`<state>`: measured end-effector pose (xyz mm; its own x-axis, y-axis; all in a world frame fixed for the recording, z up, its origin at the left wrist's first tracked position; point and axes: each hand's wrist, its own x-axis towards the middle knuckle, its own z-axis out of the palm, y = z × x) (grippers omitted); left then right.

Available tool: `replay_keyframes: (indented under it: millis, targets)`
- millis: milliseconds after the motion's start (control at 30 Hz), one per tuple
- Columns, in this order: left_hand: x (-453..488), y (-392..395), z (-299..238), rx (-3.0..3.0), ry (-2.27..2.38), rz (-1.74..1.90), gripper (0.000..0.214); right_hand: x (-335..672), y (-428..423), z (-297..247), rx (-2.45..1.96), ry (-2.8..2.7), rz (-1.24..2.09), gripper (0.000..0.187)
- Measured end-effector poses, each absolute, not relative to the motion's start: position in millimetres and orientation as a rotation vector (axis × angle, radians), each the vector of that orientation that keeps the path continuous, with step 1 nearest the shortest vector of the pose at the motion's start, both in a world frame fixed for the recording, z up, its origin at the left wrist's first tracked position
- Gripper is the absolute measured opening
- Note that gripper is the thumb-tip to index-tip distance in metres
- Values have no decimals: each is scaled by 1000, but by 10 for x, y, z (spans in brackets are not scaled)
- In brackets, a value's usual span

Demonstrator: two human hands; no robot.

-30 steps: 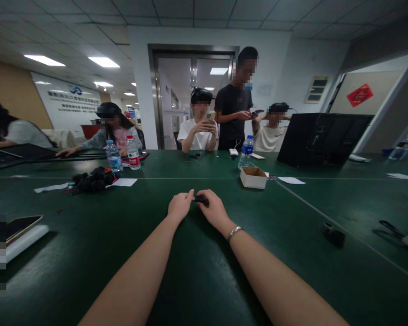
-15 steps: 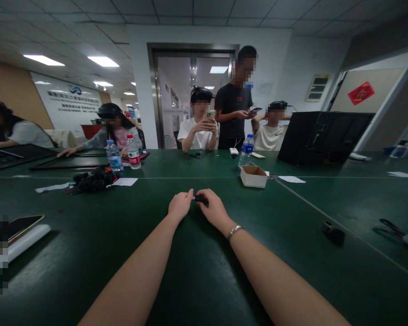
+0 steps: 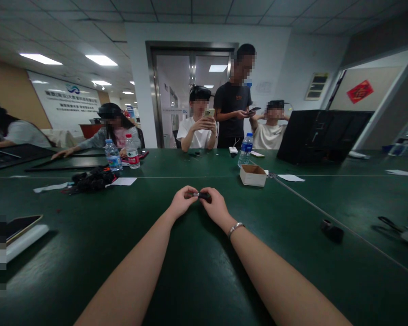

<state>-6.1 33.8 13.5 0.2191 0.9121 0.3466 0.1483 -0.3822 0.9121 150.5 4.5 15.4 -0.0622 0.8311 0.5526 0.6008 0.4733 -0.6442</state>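
Observation:
Above the green table (image 3: 197,267), both hands meet on a small black rod-like thing (image 3: 203,196) with a silvery section at its left part. My left hand (image 3: 182,202) pinches the silvery end between thumb and fingers. Around the black right end, the fingers of my right hand (image 3: 216,206) are closed, and a metal bracelet (image 3: 236,227) circles that wrist. The fingers hide part of the thing, so its exact kind cannot be made out.
Beyond my hands stand an open cardboard box (image 3: 253,176) and a water bottle (image 3: 246,150). A black cable bundle (image 3: 92,179) lies left, a small black object (image 3: 332,231) right. A phone (image 3: 23,227) rests at the left edge. Several people are across the table.
My left hand has shifted its grip: its thumb pointed up before, and now thumb and fingertips pinch the silvery end. Both hands have come slightly closer together.

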Motion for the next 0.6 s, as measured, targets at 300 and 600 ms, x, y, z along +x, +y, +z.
replay_keyframes:
  millis: [300,600]
  targets:
    - [-68,291,160,1910,1402,991,57,1499,43,128,-1212,-1782,329,25]
    - [-66,299,156,2007,1315,930,37,1507,7,180,-1239,-1765,348,21]
